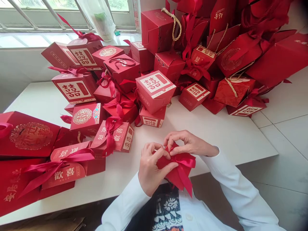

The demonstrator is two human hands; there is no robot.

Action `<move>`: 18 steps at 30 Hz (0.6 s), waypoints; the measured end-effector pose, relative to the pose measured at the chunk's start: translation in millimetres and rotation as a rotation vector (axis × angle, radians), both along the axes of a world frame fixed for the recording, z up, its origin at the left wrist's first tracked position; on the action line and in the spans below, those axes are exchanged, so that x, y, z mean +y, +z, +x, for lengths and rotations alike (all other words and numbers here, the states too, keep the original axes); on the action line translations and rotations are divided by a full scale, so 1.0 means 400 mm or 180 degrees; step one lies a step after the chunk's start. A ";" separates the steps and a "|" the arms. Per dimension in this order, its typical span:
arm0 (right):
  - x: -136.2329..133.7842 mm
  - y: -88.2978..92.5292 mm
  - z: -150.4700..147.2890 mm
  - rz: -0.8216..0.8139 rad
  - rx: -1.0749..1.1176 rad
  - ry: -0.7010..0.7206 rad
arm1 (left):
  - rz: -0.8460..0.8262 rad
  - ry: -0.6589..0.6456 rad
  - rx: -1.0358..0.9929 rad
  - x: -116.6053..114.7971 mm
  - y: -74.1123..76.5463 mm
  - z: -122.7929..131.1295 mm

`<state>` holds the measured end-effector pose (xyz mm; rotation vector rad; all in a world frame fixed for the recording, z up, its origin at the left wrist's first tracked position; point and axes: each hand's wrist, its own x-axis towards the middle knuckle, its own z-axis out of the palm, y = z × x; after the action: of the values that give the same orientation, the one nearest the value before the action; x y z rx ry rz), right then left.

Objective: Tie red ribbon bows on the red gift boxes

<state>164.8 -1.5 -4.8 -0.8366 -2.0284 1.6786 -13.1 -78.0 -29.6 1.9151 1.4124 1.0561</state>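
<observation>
At the table's near edge, a small red gift box [176, 178] sits between my hands, a bright red ribbon [184, 170] tied across its top with loose tails toward me. My left hand [154, 166] is closed on the ribbon near the knot, its thumb lying along the ribbon. From the far side my right hand [186, 144] pinches the ribbon at the knot, thumb and forefinger together. Fingers cover the knot and much of the box's left side.
Many red gift boxes crowd the white table [231, 141]. A box with a ribbon bow [109, 136] lies left of my hands, and a stacked box [155, 89] stands beyond them. Larger boxes [33, 134] fill the left edge. A plastic-wrapped container [101, 24] stands on the windowsill.
</observation>
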 end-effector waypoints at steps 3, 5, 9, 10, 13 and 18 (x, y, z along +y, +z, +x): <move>0.000 -0.010 -0.004 -0.0241 0.0172 -0.0290 | -0.0184 0.0012 -0.0171 0.020 -0.006 0.001; 0.002 -0.013 -0.009 -0.0266 0.0271 -0.0542 | -0.0261 -0.0016 -0.0271 0.040 -0.004 0.000; 0.019 -0.018 -0.024 -0.0087 0.0334 -0.0906 | -0.0237 -0.0020 -0.0321 0.087 0.006 -0.011; 0.026 -0.022 -0.029 -0.0074 0.0365 -0.0987 | -0.0224 -0.0005 -0.0305 0.098 0.007 -0.015; 0.049 -0.035 -0.050 -0.0116 0.0549 -0.1225 | -0.0225 0.0029 -0.0300 0.132 0.005 -0.030; 0.064 -0.042 -0.081 -0.0063 0.0662 -0.1358 | -0.0375 -0.0055 -0.0371 0.155 0.014 -0.055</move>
<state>132.3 24.0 -21.7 -0.9747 -1.5642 1.4755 -35.0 -16.0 -23.8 1.7510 1.3598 1.0353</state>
